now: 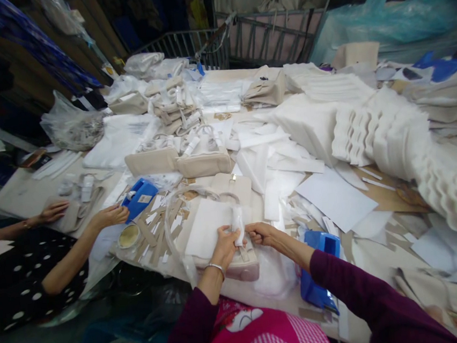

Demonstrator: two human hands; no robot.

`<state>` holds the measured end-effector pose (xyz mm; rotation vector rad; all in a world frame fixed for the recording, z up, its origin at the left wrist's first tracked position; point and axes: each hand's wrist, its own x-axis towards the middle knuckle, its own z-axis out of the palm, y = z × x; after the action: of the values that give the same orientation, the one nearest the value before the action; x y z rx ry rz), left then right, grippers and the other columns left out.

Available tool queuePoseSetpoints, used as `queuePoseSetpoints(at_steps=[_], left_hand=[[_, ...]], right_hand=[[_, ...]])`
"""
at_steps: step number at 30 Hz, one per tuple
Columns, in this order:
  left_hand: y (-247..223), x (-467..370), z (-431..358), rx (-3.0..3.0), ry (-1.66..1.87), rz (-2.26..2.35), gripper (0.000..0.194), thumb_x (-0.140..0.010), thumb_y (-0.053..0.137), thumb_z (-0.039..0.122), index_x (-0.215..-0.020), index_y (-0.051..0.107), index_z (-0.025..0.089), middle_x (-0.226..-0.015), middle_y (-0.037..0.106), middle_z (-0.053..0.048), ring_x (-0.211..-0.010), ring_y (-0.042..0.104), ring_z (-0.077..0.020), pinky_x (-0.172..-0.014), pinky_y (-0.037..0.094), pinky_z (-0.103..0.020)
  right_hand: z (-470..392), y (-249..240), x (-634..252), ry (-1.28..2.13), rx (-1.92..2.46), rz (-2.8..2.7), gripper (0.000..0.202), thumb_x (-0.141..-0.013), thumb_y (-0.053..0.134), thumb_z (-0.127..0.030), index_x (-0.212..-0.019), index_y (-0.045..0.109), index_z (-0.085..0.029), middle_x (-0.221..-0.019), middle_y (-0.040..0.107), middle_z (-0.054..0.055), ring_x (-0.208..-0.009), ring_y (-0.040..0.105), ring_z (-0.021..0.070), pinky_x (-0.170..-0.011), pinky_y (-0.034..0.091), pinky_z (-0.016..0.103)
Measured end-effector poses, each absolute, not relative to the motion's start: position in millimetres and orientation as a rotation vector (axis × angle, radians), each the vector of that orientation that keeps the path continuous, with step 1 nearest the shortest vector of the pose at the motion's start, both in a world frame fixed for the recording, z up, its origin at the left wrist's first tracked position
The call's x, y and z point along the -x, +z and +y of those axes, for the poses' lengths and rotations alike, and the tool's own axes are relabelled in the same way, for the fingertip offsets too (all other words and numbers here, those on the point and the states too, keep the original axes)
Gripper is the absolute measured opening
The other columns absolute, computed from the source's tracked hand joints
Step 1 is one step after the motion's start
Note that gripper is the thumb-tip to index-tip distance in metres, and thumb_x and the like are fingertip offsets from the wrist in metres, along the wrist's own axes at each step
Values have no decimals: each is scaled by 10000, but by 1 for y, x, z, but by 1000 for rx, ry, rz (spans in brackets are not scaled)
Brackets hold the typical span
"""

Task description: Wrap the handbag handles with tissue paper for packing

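Note:
A beige handbag (250,266) lies on the worktable in front of me, with a white sheet (207,227) over its left part. My left hand (224,247) is closed on a strap piece wrapped in white padding (238,225) at the bag's front. Just right of that wrapped piece, my right hand (261,234) has its fingers pinched together; what they hold, if anything, is too small to make out. A pale strap in clear wrapping (169,220) curves around the bag's left side.
Blue tape dispensers (321,270) stand right of the bag and farther left (140,199). A co-worker's hands (109,216) are at the left. Finished-looking beige bags (204,164) sit behind, and stacked white foam sheets (407,138) fill the right. Paper scraps surround the bag.

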<state>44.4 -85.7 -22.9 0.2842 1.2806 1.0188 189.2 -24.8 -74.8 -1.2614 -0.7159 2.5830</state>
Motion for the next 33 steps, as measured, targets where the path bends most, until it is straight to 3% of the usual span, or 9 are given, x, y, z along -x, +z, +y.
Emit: queuePoseSetpoints(at_steps=[4,10,15,18,21,23,27,33], left_hand=[[-25,-46,-85,-297,1045,1312,534,-729,662,213,-1058,242,231,-798,624,0,-428,577,-130,-460,471,-286],[-26,-43,-86,-361,975,1254,352,-693,697,301,-894,454,146,-747,619,-32,-479,596,-132,-477,472,-269],[-28,-42,-85,-348,940,1313,250,-710,675,280,-816,511,125,-704,611,-39,-480,594,-136,-482,479,-275],[-29,-42,-85,-342,937,1325,224,-713,671,276,-780,523,122,-682,610,-38,-468,584,-132,-477,479,-274],[-30,-42,-86,-334,939,1323,234,-704,681,283,-769,525,122,-664,603,-29,-459,582,-136,-487,492,-289],[-32,-42,-86,-343,940,1323,237,-705,681,284,-778,531,117,-660,606,-31,-459,582,-137,-481,487,-284],[-34,-42,-86,-366,936,1322,186,-738,643,263,-777,540,113,-663,627,-63,-472,587,-149,-460,461,-270],[-28,-45,-88,-395,943,1357,126,-736,623,247,-748,553,143,-588,603,-36,-454,561,-154,-460,455,-284]], right_hand=[[-20,-81,-176,2547,1172,-763,204,-681,563,-273,-588,407,-179,-417,293,-112,-348,170,16,-367,117,175],[-12,-81,-175,2557,1107,-969,184,-656,579,-297,-584,465,-172,-400,294,-110,-346,178,24,-368,129,187],[-2,-66,-182,2424,1160,-1226,120,-627,579,-189,-552,491,-154,-373,386,-87,-330,254,28,-354,165,184],[-2,-48,-199,2336,1184,-1382,121,-600,613,-126,-706,556,-145,-494,542,-51,-389,406,56,-389,287,180],[-9,-30,-219,2045,1097,-1700,397,-591,638,-76,-966,555,-179,-751,627,-19,-610,556,95,-583,440,214],[-14,-21,-226,1796,1047,-1895,396,-642,596,-68,-1015,551,-194,-788,616,-14,-686,573,110,-669,455,236],[-15,-13,-219,1424,1121,-2076,179,-749,498,-81,-825,612,-196,-715,587,-4,-627,547,114,-632,427,234],[7,-3,-182,935,689,-2413,178,-794,502,-78,-678,589,-181,-844,564,49,-839,497,163,-737,394,274]])
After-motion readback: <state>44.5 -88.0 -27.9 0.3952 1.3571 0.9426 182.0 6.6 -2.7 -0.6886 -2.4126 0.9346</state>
